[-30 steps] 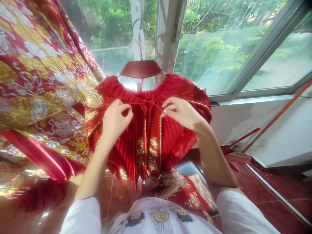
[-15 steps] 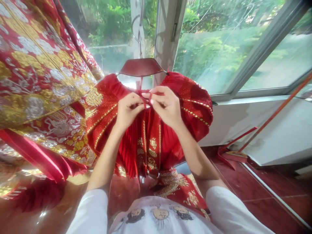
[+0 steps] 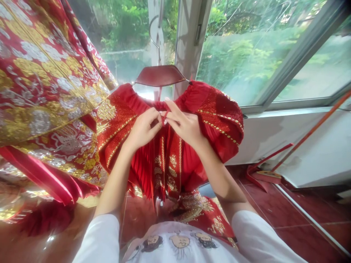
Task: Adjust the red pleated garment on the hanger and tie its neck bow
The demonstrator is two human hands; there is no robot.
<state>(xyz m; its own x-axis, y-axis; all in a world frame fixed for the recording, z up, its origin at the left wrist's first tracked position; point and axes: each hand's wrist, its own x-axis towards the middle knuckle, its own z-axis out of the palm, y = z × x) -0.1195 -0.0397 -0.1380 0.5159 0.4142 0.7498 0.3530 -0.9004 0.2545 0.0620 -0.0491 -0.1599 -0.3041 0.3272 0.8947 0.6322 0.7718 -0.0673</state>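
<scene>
A red pleated skirt [image 3: 216, 120] with gold trim hangs from a dark red hanger [image 3: 160, 76] hooked in front of the window. At the middle of its waistband, my left hand [image 3: 142, 128] and my right hand [image 3: 183, 124] meet, fingers pinched together on a thin red ribbon tie [image 3: 165, 117]. The two hands touch each other just below the hanger. Pleats and gold embroidered panels fall beneath my wrists.
A large red and gold brocade garment [image 3: 46, 95] hangs at the left, close to my left arm. A window frame [image 3: 274, 106] and white sill lie behind. A red-handled broom and dustpan [image 3: 263, 175] lean at the right on the red tiled floor.
My hands came together from apart at the waistband's middle and picked up the ribbon tie, then dropped slightly lower. The skirt's right side has puffed outward.
</scene>
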